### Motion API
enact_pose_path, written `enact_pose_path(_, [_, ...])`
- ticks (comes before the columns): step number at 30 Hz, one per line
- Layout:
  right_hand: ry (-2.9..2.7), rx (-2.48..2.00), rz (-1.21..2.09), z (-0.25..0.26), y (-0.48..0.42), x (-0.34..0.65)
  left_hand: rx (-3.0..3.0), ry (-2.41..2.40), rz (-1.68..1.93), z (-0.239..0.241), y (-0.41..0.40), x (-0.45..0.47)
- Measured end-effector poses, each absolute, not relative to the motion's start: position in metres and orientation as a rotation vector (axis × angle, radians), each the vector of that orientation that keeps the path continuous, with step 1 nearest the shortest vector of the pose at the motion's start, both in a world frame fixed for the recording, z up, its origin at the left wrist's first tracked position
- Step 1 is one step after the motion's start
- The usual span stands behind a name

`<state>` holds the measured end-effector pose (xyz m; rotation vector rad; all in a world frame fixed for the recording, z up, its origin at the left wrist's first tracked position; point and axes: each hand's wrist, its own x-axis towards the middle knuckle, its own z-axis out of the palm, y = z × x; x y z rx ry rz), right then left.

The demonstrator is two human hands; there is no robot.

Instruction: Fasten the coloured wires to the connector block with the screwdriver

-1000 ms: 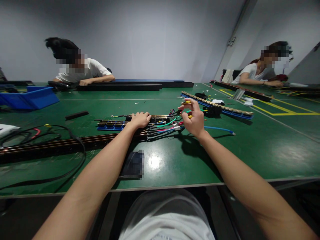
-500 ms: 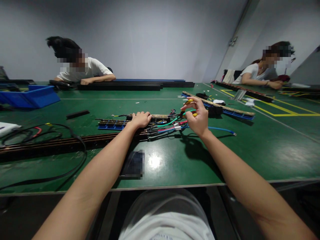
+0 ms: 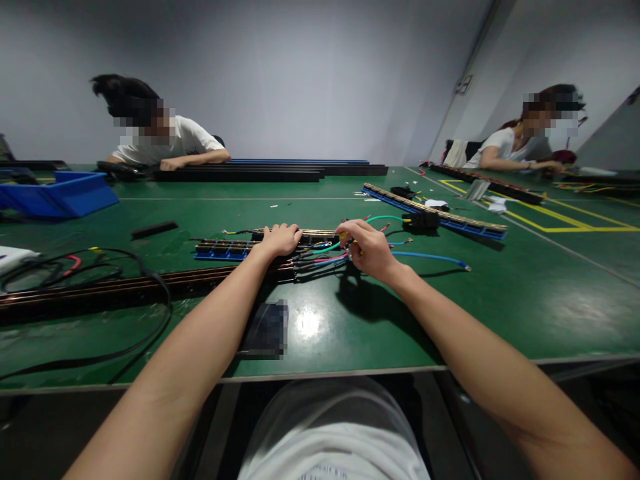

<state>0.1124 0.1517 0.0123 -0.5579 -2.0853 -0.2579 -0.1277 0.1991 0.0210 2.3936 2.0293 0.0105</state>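
Observation:
My left hand (image 3: 281, 240) lies over a short black rail with copper strips (image 3: 320, 235), its fingers bent over the top. Just to the right, my right hand (image 3: 373, 250) is closed around yellow-handled pliers (image 3: 343, 237); their jaws are hidden among the wires. Red, green and blue wires run from the end of a long black rail (image 3: 215, 279) under my right hand. One blue wire (image 3: 435, 256) comes out beyond it, tipped with a metal terminal. Left of my left hand is a blue-based rail piece with metal strips (image 3: 220, 249).
Farther right lies another blue-based rail (image 3: 465, 221) beside a black block (image 3: 423, 221). A dark flat object (image 3: 267, 327) sits near the front edge. Black cable (image 3: 167, 313) loops at left, below a blue bin (image 3: 65, 193). Two people (image 3: 185, 143) sit across the table.
My right hand has moved left and down with the pliers, into the wires, and its fingers have closed up on the spread handles. My left hand has stayed in place.

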Motion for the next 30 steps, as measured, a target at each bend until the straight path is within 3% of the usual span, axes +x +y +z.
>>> enact_pose_path(9, [-2.167, -0.337, -0.601, 0.018, 0.144, 0.108, 2.400, 2.025, 0.023, 0.020, 0.198, -0.127])
enact_pose_path(17, [-1.914, -0.740, -0.085, 0.029, 0.136, 0.114, 2.398, 2.010, 0.029, 0.017, 0.201, -0.131])
enact_pose_path(20, [-1.701, -0.660, 0.133, 0.033, 0.133, 0.112, 2.395, 2.018, 0.023, 0.017, 0.202, -0.131])
enact_pose_path(30, [-1.464, -0.578, 0.326, 0.043, 0.132, 0.111, 2.390, 2.013, 0.015, 0.019, 0.200, -0.130])
